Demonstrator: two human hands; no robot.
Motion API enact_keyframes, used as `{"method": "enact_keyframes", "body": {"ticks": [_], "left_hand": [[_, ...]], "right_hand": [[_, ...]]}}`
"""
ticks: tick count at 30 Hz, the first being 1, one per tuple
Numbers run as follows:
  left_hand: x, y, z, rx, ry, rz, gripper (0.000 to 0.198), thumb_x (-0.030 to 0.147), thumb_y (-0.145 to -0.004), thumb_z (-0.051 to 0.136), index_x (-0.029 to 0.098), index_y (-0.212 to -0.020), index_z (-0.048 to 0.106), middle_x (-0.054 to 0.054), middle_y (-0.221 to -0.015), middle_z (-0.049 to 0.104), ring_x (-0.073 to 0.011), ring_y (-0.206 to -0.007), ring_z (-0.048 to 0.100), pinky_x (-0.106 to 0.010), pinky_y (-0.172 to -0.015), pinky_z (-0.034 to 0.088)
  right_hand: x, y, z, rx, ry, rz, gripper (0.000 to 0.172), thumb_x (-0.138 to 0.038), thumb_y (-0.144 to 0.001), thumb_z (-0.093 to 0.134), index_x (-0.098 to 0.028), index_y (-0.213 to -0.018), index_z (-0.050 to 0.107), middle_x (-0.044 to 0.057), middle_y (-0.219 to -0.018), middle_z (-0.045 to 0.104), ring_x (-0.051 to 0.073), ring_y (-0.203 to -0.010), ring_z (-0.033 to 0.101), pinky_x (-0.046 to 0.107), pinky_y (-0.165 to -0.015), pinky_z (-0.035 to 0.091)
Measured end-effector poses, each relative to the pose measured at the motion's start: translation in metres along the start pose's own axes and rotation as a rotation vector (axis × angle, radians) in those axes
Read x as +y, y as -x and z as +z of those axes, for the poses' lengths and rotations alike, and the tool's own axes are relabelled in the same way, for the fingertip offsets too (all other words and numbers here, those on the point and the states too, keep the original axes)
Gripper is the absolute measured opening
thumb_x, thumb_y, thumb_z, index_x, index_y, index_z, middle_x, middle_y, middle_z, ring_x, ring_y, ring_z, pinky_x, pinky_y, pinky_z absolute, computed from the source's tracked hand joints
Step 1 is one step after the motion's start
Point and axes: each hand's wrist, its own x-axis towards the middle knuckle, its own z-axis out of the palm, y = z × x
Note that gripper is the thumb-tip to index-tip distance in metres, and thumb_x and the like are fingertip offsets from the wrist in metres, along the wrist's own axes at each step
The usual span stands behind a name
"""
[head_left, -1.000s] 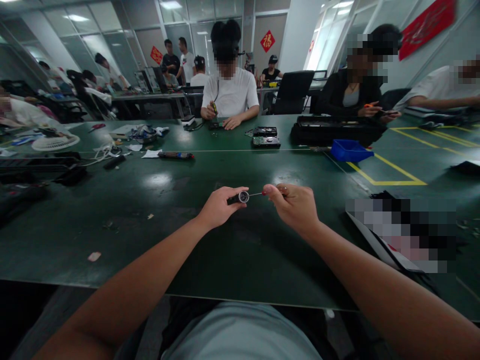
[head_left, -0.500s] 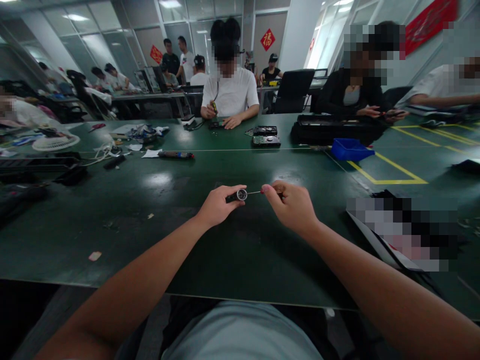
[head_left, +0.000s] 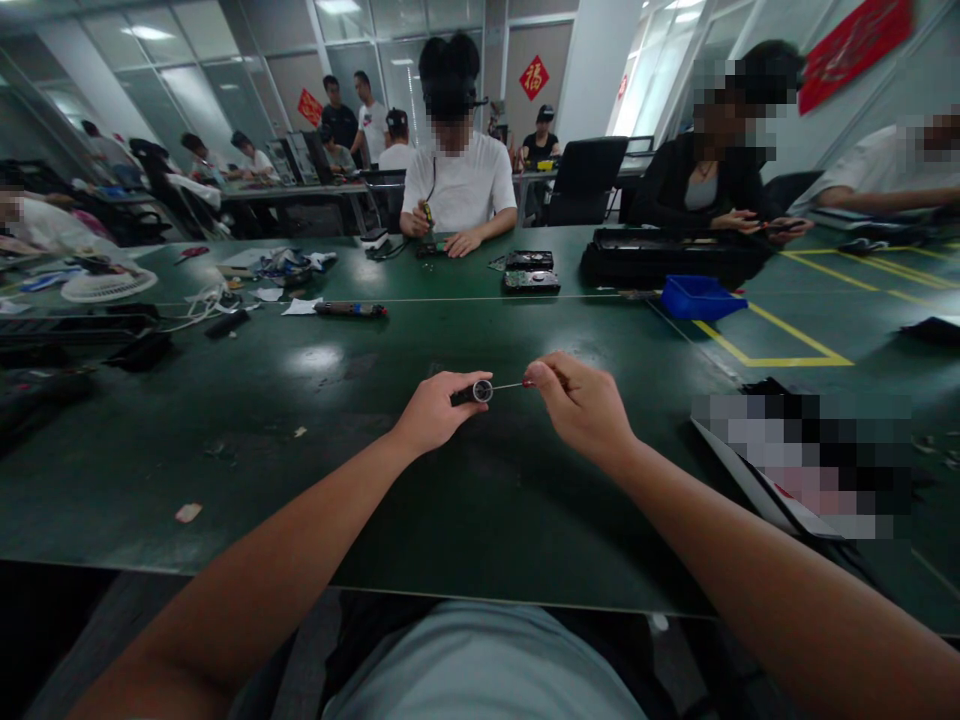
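Observation:
My left hand [head_left: 433, 412] is closed around a small black cylindrical part [head_left: 481, 391], whose round open end with a pale rim faces me. Thumb and fingers pinch it from either side. My right hand [head_left: 583, 400] is closed on a screwdriver [head_left: 510, 386] with a thin metal shaft and a bit of red at the handle. Most of the handle is hidden in the fist. The shaft points left and its tip meets the rim of the cylindrical part; whether it goes inside I cannot tell. Both hands are held above the green table [head_left: 480, 520].
A pen-like electric screwdriver [head_left: 350, 310] lies beyond my hands. Black electronic parts [head_left: 531, 282] and a blue tray [head_left: 701, 298] sit farther back. Cables and a white fan cover [head_left: 109, 286] are at left, a blurred-out flat item [head_left: 795, 470] at right. A person [head_left: 459, 190] works opposite.
My right hand has turned slightly, with its fingers lifted a little and less of the screwdriver handle showing. My left hand and the cylindrical part stay nearly still.

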Motion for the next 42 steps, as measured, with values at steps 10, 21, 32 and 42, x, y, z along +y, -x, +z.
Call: {"method": "enact_keyframes", "body": {"ticks": [10, 21, 32, 42], "left_hand": [[0.0, 0.0, 0.001, -0.002, 0.006, 0.004, 0.044, 0.024, -0.084, 0.075, 0.029, -0.127, 0.066, -0.004, -0.12, 0.072, -0.0234, -0.109, 0.065, -0.043, -0.099, 0.048], [0.001, 0.0, 0.001, 0.023, -0.011, 0.004, 0.045, 0.024, -0.083, 0.076, 0.028, -0.127, 0.066, -0.004, -0.117, 0.073, -0.0226, -0.107, 0.066, -0.041, -0.098, 0.048], [0.006, -0.004, -0.003, 0.01, 0.067, 0.072, 0.039, 0.023, -0.085, 0.073, 0.027, -0.123, 0.068, -0.004, -0.121, 0.071, -0.0224, -0.112, 0.063, -0.043, -0.101, 0.046], [0.01, -0.002, -0.003, 0.001, 0.008, 0.012, 0.043, 0.024, -0.084, 0.075, 0.027, -0.126, 0.066, -0.005, -0.117, 0.072, -0.0228, -0.107, 0.064, -0.042, -0.096, 0.048]], "right_hand": [[-0.004, 0.003, 0.002, -0.005, 0.002, -0.061, 0.024, -0.028, -0.096, 0.047, -0.018, -0.114, 0.059, 0.003, -0.076, 0.066, 0.017, -0.063, 0.06, 0.031, -0.061, 0.042], [-0.003, 0.005, 0.007, 0.084, -0.145, 0.021, 0.018, -0.033, -0.095, 0.054, -0.019, -0.104, 0.062, 0.005, -0.085, 0.071, 0.019, -0.075, 0.067, 0.033, -0.066, 0.048], [0.017, -0.009, 0.021, 0.104, -0.908, 0.484, 0.027, -0.047, -0.091, 0.057, -0.022, -0.082, 0.059, -0.001, -0.068, 0.056, 0.014, -0.059, 0.056, 0.036, -0.069, 0.054], [0.006, 0.0, 0.014, 0.221, -0.378, 0.151, 0.022, -0.041, -0.098, 0.049, -0.021, -0.093, 0.059, 0.003, -0.077, 0.067, 0.016, -0.067, 0.063, 0.033, -0.064, 0.051]]}}
